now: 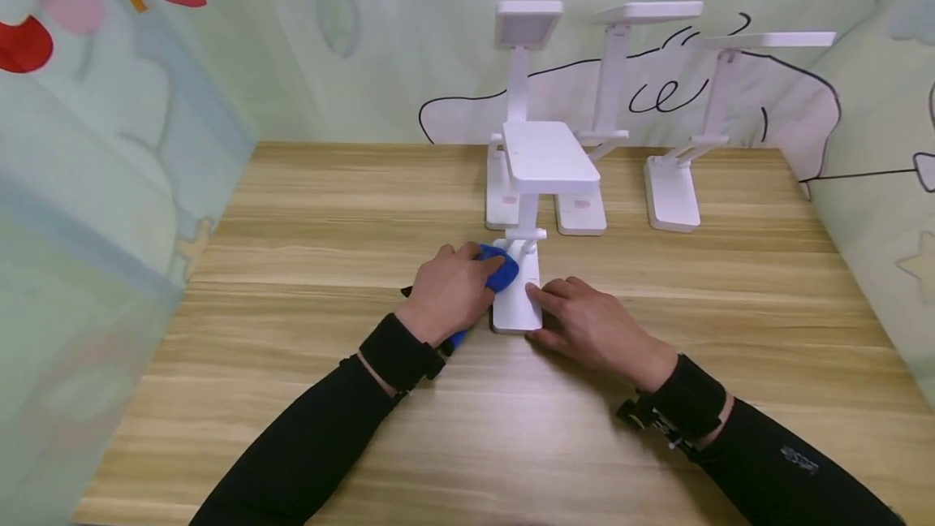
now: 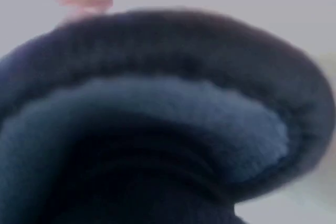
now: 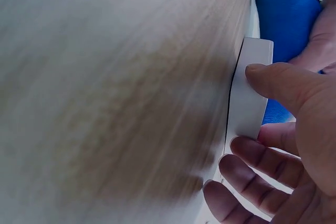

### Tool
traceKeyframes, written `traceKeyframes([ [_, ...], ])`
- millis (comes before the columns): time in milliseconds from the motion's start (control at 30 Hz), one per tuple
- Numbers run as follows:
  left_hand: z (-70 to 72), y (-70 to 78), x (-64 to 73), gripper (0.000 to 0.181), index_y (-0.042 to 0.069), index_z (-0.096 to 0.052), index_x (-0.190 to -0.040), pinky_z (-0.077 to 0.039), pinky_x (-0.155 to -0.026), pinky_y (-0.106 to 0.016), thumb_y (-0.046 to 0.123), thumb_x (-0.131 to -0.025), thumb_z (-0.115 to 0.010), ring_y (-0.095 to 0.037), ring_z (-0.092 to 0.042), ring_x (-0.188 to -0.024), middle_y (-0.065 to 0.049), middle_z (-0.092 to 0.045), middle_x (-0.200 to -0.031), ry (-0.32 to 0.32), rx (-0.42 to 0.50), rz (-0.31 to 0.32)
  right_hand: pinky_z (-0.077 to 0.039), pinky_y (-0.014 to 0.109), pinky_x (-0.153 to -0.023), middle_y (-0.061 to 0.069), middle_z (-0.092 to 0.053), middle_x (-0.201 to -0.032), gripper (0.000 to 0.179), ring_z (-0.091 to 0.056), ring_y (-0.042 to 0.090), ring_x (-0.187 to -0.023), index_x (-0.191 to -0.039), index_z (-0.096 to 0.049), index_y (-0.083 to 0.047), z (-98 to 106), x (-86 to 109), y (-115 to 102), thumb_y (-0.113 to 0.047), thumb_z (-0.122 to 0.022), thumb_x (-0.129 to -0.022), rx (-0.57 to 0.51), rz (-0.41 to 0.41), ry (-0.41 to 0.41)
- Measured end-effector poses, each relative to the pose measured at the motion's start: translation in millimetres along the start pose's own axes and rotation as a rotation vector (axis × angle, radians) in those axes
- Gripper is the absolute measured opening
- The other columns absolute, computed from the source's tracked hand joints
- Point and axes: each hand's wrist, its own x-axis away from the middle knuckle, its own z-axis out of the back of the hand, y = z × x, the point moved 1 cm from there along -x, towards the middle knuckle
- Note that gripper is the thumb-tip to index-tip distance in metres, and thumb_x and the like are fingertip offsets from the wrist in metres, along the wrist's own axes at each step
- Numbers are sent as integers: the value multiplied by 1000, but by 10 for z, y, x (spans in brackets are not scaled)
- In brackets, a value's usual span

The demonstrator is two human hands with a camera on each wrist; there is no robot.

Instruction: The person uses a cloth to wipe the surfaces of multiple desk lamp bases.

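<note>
A white desk lamp [image 1: 517, 308] stands on the wooden table in front of me, its flat head raised over its base. My left hand [image 1: 449, 289] holds a blue cloth [image 1: 504, 273] with black edging against the left side of that base. On the other side, my right hand [image 1: 593, 323] steadies the base between thumb and fingers. From the right wrist, the thumb [image 3: 278, 80] lies on the base's end face, and the blue cloth [image 3: 286, 17] appears behind it. The left wrist view is filled by a blurred dark padded band [image 2: 173, 40], hiding that hand.
Behind the nearest lamp stand three more white desk lamps: a left one [image 1: 501, 193], a middle one [image 1: 582, 213] and a right one [image 1: 672, 197]. They are close to the table's [image 1: 329, 185] back edge. A printed curtain [image 1: 380, 39] hangs behind and at both sides.
</note>
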Motion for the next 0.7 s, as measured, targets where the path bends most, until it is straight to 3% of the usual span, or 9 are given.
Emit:
traceKeyframes([
  [67,-12,-19,-8,42,17,-70,-141,-63,-69,-44,21,-99,-67,-34,-68,-96,-17,-69,-135,1,-27,16,-61,42,-79,15,-73,-117,67,-68,28,-100,-143,-64,0,4,4,1,-36,-84,-90,2,-1,4],
  [167,8,-124,-44,42,17,-71,-140,-62,-77,-45,18,-98,-66,-33,-66,-100,-15,-70,-133,-41,-35,46,-61,42,-79,15,-73,-117,67,-68,29,-100,-142,-65,0,9,14,4,-35,-85,-90,0,-11,3],
  [267,84,-275,-132,46,16,-67,-144,-56,-99,-48,14,-99,-62,-34,-62,-124,-15,-67,-141,-69,-21,71,-61,43,-80,15,-73,-117,68,-68,29,-100,-143,-64,0,14,21,3,-35,-85,-90,-3,-14,-3],
  [367,190,-371,-289,50,17,-61,-151,-47,-112,-48,11,-101,-60,-32,-54,-140,-14,-59,-152,-53,-26,23,-61,43,-80,15,-73,-118,68,-68,29,-101,-144,-63,0,17,17,1,-36,-85,-90,4,-11,-5],
  [533,273,-295,-610,47,25,-64,-148,-54,-100,-46,11,-103,-62,-35,-59,-124,-9,-54,-159,-58,-83,-135,-61,43,-80,15,-73,-118,68,-69,29,-101,-143,-64,-1,5,13,-4,-36,-85,-90,3,-7,2],
  [700,254,-156,-792,37,24,-70,-141,-51,-93,-43,15,-107,-58,-28,-53,-119,4,-54,-158,-167,-103,-113,-61,42,-78,15,-73,-117,67,-69,28,-99,-143,-65,-2,-18,18,-8,-38,-85,-90,13,-6,14],
])
